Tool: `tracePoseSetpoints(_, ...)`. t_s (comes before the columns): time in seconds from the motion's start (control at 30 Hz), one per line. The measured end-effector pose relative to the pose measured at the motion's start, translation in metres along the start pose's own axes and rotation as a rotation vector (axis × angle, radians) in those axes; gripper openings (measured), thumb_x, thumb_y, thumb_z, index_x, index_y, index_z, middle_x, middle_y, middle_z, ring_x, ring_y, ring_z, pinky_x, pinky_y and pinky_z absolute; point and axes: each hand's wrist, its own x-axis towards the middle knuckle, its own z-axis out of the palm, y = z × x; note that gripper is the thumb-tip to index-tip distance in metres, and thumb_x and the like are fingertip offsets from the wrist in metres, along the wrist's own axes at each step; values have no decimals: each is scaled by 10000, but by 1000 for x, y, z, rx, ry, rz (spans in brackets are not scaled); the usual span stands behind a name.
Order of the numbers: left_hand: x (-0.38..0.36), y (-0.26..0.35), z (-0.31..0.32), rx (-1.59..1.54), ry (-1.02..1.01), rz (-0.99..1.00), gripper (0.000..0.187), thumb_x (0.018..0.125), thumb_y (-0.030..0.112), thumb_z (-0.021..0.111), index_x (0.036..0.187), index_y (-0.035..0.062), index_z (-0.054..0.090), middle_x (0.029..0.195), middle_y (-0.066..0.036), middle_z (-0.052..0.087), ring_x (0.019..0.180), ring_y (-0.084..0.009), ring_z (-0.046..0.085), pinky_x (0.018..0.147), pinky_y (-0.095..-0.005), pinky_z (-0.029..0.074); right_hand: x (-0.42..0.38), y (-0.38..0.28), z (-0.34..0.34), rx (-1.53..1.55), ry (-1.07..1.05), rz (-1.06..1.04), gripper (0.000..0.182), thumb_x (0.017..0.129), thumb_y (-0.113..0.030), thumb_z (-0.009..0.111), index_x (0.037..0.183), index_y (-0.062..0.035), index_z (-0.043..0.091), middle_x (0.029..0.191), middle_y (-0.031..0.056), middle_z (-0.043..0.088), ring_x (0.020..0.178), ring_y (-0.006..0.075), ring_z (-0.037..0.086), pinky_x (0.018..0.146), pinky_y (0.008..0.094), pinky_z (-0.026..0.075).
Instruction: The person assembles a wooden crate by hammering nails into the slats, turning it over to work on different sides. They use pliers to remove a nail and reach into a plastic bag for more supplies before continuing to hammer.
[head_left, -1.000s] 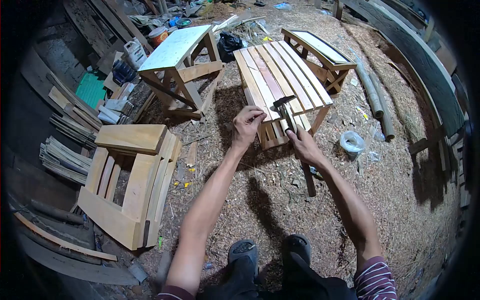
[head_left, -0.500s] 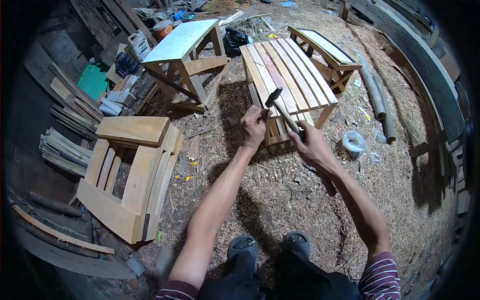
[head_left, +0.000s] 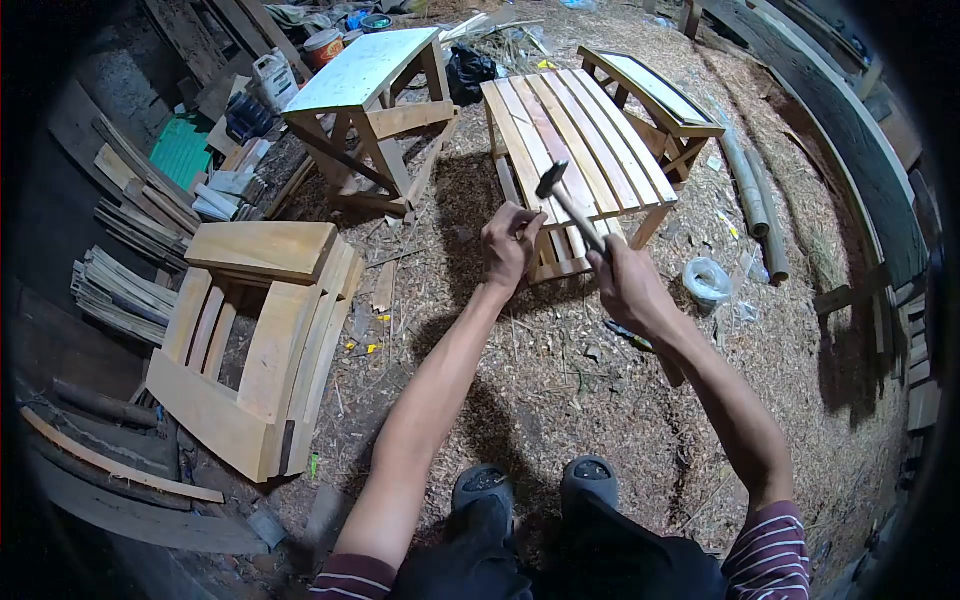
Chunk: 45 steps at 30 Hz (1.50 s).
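Note:
My right hand (head_left: 636,285) is wrapped around the handle of a hammer (head_left: 578,213). The hammer's dark head is raised above the slats, a short way from my left fingers. My left hand (head_left: 508,245) is pinched closed at the near left corner of a slatted wooden table (head_left: 590,150). Whatever sits between those fingertips is too small to make out. The table has light slats with gaps between them, and a lower slatted level shows beneath the near edge.
Stacked wooden frames (head_left: 255,350) lie on the left. A white-topped wooden table (head_left: 360,70) stands at the back left, a framed panel stand (head_left: 655,90) behind the slatted one. A plastic bucket (head_left: 707,282) and pipes (head_left: 745,190) are on the right. Wood shavings cover the floor.
The hammer head has lifted up and away from my left fingers, and my right hand has shifted slightly right. My left hand stays at the table's corner.

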Motion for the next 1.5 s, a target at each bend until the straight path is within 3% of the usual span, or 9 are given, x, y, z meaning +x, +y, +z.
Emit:
tracePoseSetpoints(0.1,0,0,1,56,-14,54,172,802,132,710,746,6,608,721,-97,595,641,-242,632,548,-333,478,2,9,6,-18,21,-69,204,949,-161,474,904,38,486,610,246,542,530,397,528,554,494,408)
tracePoseSetpoints(0.23,-2,3,1,-10,21,29,164,764,87,750,748,26,599,692,-61,611,627,-141,616,564,-287,467,-2,-6,-1,-20,78,-111,251,987,-193,418,888,35,453,580,162,558,467,240,532,455,414,413)
tracePoseSetpoints(0.8,-2,6,-3,83,-11,100,133,794,93,710,751,8,617,719,-92,596,622,-236,623,527,-333,463,-3,-16,-2,-22,88,-148,130,943,-101,328,994,2,389,664,304,570,592,466,586,546,557,441)
tracePoseSetpoints(1.03,-2,3,0,-136,6,-57,131,785,87,718,761,23,606,721,-90,589,621,-239,608,534,-336,467,2,-8,1,56,-78,96,139,934,-111,426,921,27,433,525,193,488,427,358,491,458,471,406)
tracePoseSetpoints(1.1,-2,1,-3,77,-26,111,131,780,84,721,764,27,604,717,-92,584,616,-232,603,530,-339,466,2,-6,4,-11,171,-133,113,926,-111,456,932,1,443,574,213,540,473,367,547,474,464,425)
tracePoseSetpoints(1.17,-2,3,-3,62,-34,55,155,760,84,746,755,24,604,729,-73,608,647,-180,617,567,-286,463,-1,-14,3,-3,-93,152,144,913,-83,366,986,36,400,596,262,534,512,389,550,523,485,416)
tracePoseSetpoints(1.27,-2,-10,5,-64,22,55,130,774,94,736,794,17,634,732,-75,611,649,-170,617,571,-290,468,1,24,17,-167,36,-188,139,911,-90,382,973,33,396,630,274,557,568,435,572,552,497,438)
tracePoseSetpoints(1.43,-7,1,-3,45,-41,83,113,785,81,720,779,23,623,716,-63,600,632,-155,605,550,-292,456,-10,-11,8,2,134,-91,159,929,-119,339,972,21,401,659,288,573,615,472,575,560,502,450)
tracePoseSetpoints(1.5,-4,-3,-2,-21,-11,34,142,793,117,710,749,14,623,716,-82,596,622,-209,609,538,-345,466,-5,4,14,-153,-123,-23,168,945,-125,323,991,14,405,641,264,568,595,458,567,565,507,441)
